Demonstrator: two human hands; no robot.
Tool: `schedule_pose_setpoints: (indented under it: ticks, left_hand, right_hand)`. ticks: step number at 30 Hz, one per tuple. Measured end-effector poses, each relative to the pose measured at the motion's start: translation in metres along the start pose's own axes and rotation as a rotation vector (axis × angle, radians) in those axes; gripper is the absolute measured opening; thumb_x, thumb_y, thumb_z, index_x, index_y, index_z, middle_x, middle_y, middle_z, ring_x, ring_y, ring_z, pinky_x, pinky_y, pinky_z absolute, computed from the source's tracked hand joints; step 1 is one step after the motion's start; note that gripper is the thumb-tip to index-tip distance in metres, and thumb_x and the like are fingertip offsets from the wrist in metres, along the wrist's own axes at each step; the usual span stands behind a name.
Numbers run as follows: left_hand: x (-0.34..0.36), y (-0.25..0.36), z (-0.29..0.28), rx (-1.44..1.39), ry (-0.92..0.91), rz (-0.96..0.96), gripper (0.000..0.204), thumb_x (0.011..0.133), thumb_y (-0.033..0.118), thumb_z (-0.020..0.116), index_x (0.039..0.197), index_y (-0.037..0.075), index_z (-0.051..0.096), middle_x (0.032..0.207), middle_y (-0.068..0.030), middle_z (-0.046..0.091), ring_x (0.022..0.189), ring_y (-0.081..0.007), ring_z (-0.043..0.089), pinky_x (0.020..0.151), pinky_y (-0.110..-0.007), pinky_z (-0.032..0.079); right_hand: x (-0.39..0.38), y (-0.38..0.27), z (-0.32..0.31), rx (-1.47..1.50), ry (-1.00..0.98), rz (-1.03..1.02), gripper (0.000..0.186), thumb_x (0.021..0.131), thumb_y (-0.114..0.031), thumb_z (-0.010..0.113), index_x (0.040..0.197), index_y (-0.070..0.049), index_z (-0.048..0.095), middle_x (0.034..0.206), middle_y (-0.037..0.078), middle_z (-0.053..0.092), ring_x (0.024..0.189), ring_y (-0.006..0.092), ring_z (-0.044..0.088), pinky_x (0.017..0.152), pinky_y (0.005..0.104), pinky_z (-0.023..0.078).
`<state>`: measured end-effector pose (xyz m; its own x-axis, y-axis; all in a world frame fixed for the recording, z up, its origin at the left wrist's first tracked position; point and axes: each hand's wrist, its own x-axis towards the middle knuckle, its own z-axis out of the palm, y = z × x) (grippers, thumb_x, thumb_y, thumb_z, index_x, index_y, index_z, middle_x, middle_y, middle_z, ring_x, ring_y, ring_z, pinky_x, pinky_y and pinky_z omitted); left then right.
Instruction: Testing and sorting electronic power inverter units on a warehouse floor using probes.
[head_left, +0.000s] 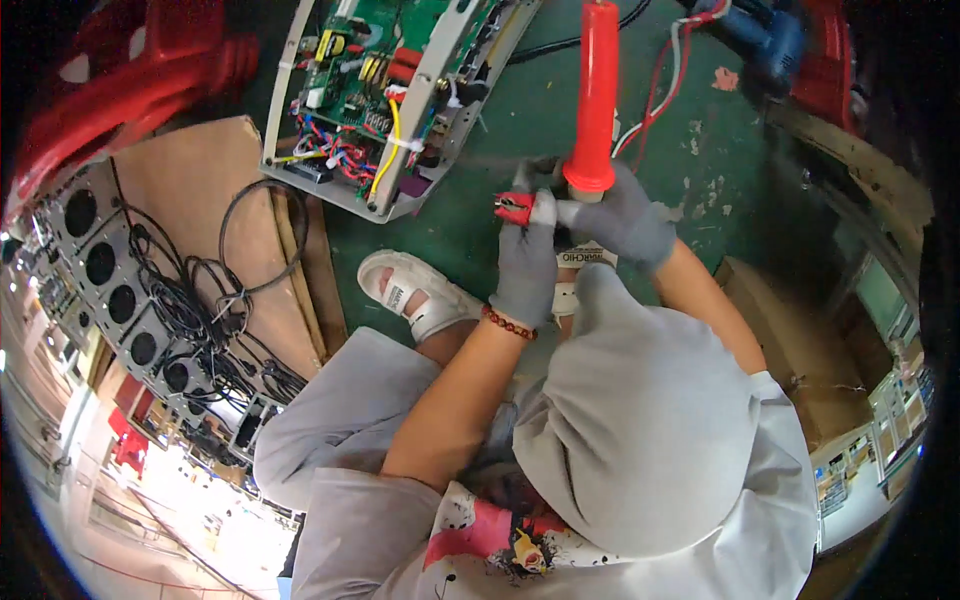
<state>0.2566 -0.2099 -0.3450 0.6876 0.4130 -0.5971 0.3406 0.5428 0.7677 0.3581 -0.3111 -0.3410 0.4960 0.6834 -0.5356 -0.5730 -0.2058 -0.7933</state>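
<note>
My left hand [525,265], in a grey glove, is closed around a small red clip-like piece [515,208] with a dark metal end. Beside it, my right hand [630,220], also gloved, has its fingers wrapped at the lower end of a long red rod-shaped handle [598,95]. The handle stands upright in view, with a flange just above the fingers. The two hands almost meet, and part of the grip is hidden. To the left lies an opened device [375,110] with a green circuit board, coloured wires and a light grey frame.
Red and white wires [672,80] run from near my right hand toward a blue power tool [760,40]. Black cables [205,310] lie over grey housings with round openings [100,262]. A brown board [200,190] and a cardboard box [800,340] flank me on the green floor [500,130].
</note>
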Motion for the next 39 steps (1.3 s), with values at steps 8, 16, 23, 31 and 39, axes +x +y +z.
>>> schedule_pose_setpoints:
  ticks: [8,16,23,31,39]
  left_hand:
    - [0.015,0.016,-0.018,-0.456,0.252,-0.398,0.035,0.095,0.043,0.051,0.096,0.008,0.048,0.071,-0.004,0.049,0.061,-0.0173,0.044,0.062,-0.028,0.042]
    - [0.022,0.018,-0.032,-0.225,0.087,-0.2,0.024,0.098,0.035,0.043,0.093,0.012,0.049,0.077,-0.0013,0.049,0.066,-0.0173,0.044,0.081,-0.043,0.04]
    - [0.015,0.015,-0.054,-0.818,-0.141,-0.361,0.027,0.093,0.022,0.061,0.114,0.01,0.049,0.092,-0.0007,0.059,0.086,-0.017,0.059,0.091,-0.05,0.048]
    - [0.017,0.004,-0.049,-0.636,-0.066,-0.296,0.038,0.092,0.028,0.061,0.125,0.014,0.049,0.108,-0.005,0.061,0.101,-0.0202,0.059,0.096,-0.049,0.045]
    - [0.029,-0.004,-0.053,-0.616,0.219,-0.204,0.04,0.088,0.027,0.069,0.113,0.004,0.05,0.107,-0.0069,0.056,0.099,-0.0201,0.054,0.093,-0.036,0.044]
  right_hand:
    - [0.0,0.007,-0.005,0.25,0.383,0.142,0.028,0.078,-0.01,0.061,0.102,0.002,0.053,0.092,0.011,0.06,0.069,0.0159,0.058,0.06,0.0297,0.049]
    - [-0.002,0.017,-0.007,0.404,0.365,0.081,0.025,0.076,-0.008,0.06,0.099,0.0,0.051,0.083,0.01,0.056,0.064,0.0168,0.056,0.059,0.0306,0.049]
    - [0.005,0.015,-0.008,0.364,0.331,0.136,0.026,0.076,-0.007,0.06,0.1,0.001,0.051,0.091,0.014,0.059,0.064,0.0165,0.057,0.061,0.0302,0.05]
    - [0.005,0.024,-0.007,0.427,0.286,0.176,0.03,0.078,-0.006,0.061,0.105,-0.001,0.049,0.099,0.017,0.062,0.065,0.0155,0.058,0.061,0.0308,0.051]
    - [0.007,0.032,-0.002,0.514,0.251,0.178,0.03,0.079,-0.002,0.062,0.106,-0.001,0.05,0.099,0.016,0.062,0.065,0.0153,0.058,0.06,0.0295,0.052]
